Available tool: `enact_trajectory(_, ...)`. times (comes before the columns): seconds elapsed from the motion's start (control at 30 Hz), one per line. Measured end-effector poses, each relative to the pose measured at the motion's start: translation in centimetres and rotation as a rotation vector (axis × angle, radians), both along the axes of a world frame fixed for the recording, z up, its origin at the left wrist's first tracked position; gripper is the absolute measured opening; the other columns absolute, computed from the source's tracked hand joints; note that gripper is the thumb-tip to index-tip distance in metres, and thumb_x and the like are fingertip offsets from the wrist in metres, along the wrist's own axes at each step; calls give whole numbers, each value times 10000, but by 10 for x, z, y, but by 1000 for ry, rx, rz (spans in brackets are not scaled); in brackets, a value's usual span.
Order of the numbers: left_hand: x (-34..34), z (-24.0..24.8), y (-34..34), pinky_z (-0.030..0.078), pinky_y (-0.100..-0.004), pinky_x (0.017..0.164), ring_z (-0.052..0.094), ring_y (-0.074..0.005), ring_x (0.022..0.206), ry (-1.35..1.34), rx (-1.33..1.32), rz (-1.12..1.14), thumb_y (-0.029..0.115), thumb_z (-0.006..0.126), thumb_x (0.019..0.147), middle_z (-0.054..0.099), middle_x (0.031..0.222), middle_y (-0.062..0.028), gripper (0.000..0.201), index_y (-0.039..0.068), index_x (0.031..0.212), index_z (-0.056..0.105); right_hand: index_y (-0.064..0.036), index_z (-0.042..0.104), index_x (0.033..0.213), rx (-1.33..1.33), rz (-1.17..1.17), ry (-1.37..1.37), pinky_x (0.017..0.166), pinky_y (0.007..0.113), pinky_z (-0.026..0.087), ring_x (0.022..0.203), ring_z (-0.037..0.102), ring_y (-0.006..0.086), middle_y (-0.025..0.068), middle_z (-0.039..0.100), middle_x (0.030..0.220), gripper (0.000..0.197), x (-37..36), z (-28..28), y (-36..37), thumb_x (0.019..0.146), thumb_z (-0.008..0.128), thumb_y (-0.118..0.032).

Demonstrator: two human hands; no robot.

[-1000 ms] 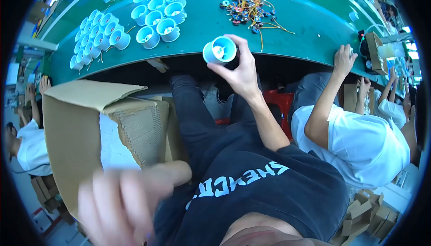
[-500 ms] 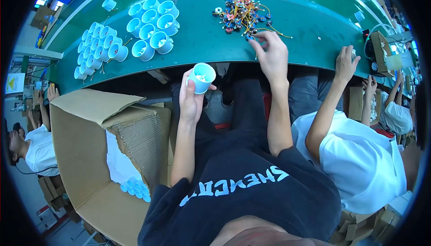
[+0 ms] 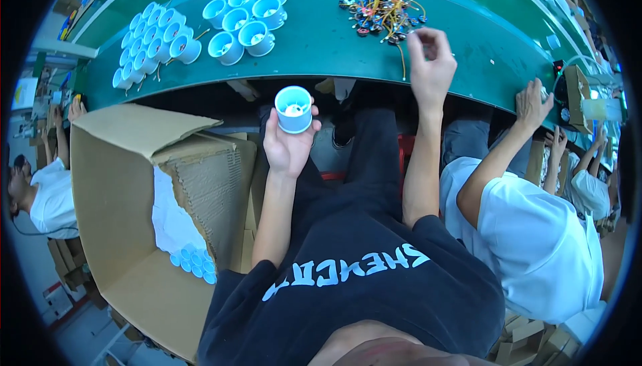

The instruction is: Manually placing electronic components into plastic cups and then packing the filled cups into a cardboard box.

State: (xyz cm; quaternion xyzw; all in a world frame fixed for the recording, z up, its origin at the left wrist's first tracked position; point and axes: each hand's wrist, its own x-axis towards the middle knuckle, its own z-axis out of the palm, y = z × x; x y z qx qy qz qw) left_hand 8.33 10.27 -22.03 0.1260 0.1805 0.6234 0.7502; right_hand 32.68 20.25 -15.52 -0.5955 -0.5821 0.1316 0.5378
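Observation:
A light blue plastic cup (image 3: 293, 123) with a white piece inside rests in my left hand (image 3: 289, 152), whose fingers wrap round it below the table edge. Its mouth faces up toward me. Just right of a heap of small wired parts (image 3: 384, 12), my right hand (image 3: 433, 72) hovers over the green table with thumb and fingers curled together. Whatever lies between those fingertips, if anything, is hidden. Beside the thumb, an orange-yellow wire (image 3: 403, 64) trails from the heap toward the table edge.
Two groups of similar cups stand on the green table (image 3: 321, 52): the left cluster (image 3: 150, 38) and the middle cluster (image 3: 241, 15). An open cardboard box (image 3: 110, 192) at my left holds more cups (image 3: 194, 262). A co-worker in white (image 3: 528, 232) sits close on my right.
My right hand has drawn away from the heap to the right, its fingers more curled. The cup in my left hand has tipped more upright. The whole view has shifted slightly.

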Motion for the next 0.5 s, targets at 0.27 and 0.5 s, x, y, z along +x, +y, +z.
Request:
enact_trajectory(0.27, -42, 23, 3, 470, -382, 891, 477, -315, 1167, -121, 158, 93, 365, 540, 927, 468, 1303, -187, 618, -1, 1394, 370, 46, 527, 987, -41, 737, 731, 615, 280, 518, 713, 631, 194, 178, 629, 915, 110, -81, 52, -91, 927, 518, -46)
enact_trajectory(0.5, -55, 33, -2, 445, -392, 974, 442, -315, 1212, -108, 332, 64, 357, 626, 856, 436, 1320, -163, 747, 5, 1438, 319, 35, 509, 982, -218, 765, 781, 611, 283, 545, 700, 633, 183, 179, 620, 886, 93, -115, 55, -139, 907, 533, -13)
